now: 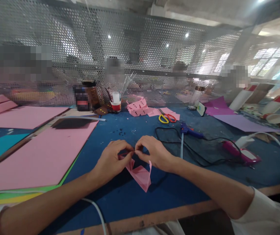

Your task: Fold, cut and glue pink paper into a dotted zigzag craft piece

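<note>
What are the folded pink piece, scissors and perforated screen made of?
Folded pink piece: likely matte paper or thin card, given crisp creases. Scissors: probably smooth plastic handles, by their bright yellow and red; blades unclear. Perforated screen: perhaps dull grey metal, from regular holes.

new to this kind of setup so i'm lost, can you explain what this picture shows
There is no machine here, just a person's two bare hands. A camera worn on the head took the picture, looking forward and down. The left hand holds a folded pink paper piece; the right hand meets it fingertip to fingertip, hiding exactly what is pinched there. On the blue tabletop lie pink sheets to the left, scissors beyond the hands and a blue glue gun to the right.
</note>
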The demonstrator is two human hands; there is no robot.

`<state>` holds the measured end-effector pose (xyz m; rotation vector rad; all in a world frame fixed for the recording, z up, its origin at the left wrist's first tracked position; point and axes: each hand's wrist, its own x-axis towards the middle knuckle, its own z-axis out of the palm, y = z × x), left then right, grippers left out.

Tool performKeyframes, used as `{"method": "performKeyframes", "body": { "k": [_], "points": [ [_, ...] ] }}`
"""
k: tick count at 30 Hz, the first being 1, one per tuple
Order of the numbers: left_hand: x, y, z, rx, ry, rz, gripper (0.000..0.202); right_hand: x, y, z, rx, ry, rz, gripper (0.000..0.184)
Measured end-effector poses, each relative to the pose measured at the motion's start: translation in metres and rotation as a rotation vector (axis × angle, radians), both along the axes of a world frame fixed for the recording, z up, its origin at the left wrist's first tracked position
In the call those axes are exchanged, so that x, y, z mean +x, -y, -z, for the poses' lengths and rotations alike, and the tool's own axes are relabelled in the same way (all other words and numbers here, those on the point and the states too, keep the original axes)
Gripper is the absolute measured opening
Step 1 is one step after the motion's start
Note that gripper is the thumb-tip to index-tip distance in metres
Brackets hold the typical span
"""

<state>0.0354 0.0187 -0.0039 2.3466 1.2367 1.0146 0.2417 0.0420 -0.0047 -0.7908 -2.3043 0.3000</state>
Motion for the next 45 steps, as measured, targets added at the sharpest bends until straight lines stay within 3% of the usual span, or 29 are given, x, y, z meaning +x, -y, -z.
{"method": "performKeyframes", "body": {
  "k": [9, 16, 35, 41, 45],
  "points": [
    [-0.0020, -0.0018, 0.0023, 0.021, -0.022, -0.013, 0.008, 0.0012, 0.0013, 0.0000, -0.026, 0.025, 0.011, 0.008],
    [-0.0025, -0.0020, 0.0025, -0.050, 0.007, -0.086, 0.008, 0.0011, 0.0004, 0.0006, -0.008, 0.021, 0.018, 0.008],
    [-0.0001, 0.0006, 0.0005, -0.047, 0.004, -0.036, 0.009, -0.0018, -0.0009, 0.0016, -0.019, 0.023, 0.017, 0.015],
    [-0.0008, -0.0006, 0.0007, -0.047, -0.001, -0.035, 0.010, -0.0001, 0.0008, 0.0000, -0.067, 0.029, 0.021, 0.009],
    [0.0007, -0.0007, -0.0001, -0.030, 0.001, -0.032, 0.008, -0.0018, 0.0007, 0.0025, -0.013, 0.031, 0.019, 0.011]
  ]
}}
